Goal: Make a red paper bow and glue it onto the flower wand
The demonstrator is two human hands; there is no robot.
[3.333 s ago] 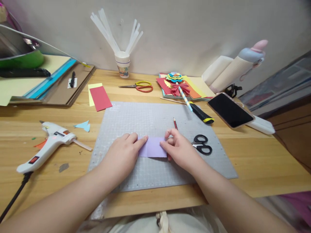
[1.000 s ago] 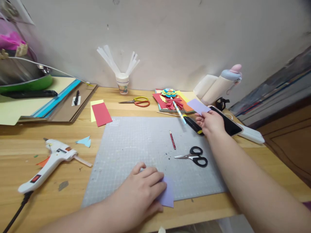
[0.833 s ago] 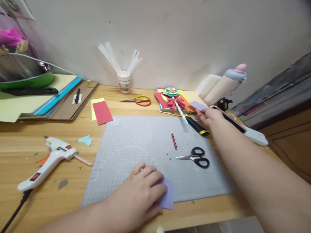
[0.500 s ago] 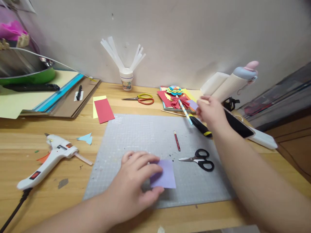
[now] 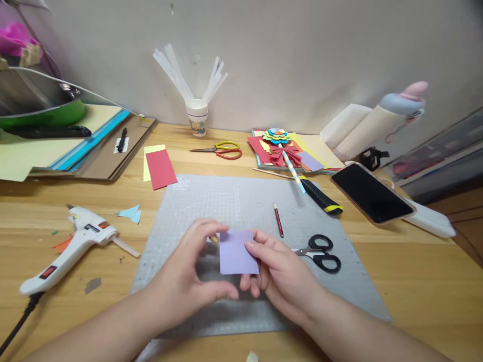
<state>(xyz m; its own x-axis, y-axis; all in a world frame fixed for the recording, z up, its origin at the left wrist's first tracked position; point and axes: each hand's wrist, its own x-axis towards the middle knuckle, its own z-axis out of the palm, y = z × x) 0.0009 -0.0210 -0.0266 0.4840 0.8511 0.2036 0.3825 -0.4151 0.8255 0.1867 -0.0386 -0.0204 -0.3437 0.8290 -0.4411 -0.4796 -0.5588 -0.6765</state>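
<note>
A square of purple paper (image 5: 237, 259) is pinched by its right edge between the thumb and fingers of my right hand (image 5: 281, 266), above the grey cutting mat (image 5: 211, 196). My left hand (image 5: 188, 271) curves around the paper's left side with thumb and fingers apart. Its index fingertip comes close to the top left corner; whether it touches I cannot tell. Black-handled scissors (image 5: 322, 254) lie just right of my right hand, their blades partly hidden by it. A red and black pencil (image 5: 278, 221) rests on the mat beyond the paper.
A white glue gun (image 5: 75, 246) and blue paper scraps (image 5: 130, 213) lie at left. Behind the mat are red paper (image 5: 161, 168), yellow-and-red-handled scissors (image 5: 222, 150), a cup of glue sticks (image 5: 197, 120) and a paper flower (image 5: 277, 136). A phone (image 5: 372, 193) sits at right.
My right hand has come back from the coloured paper stack to the mat and now grips the purple square. The square is raised off the mat, and my left hand has opened around it.
</note>
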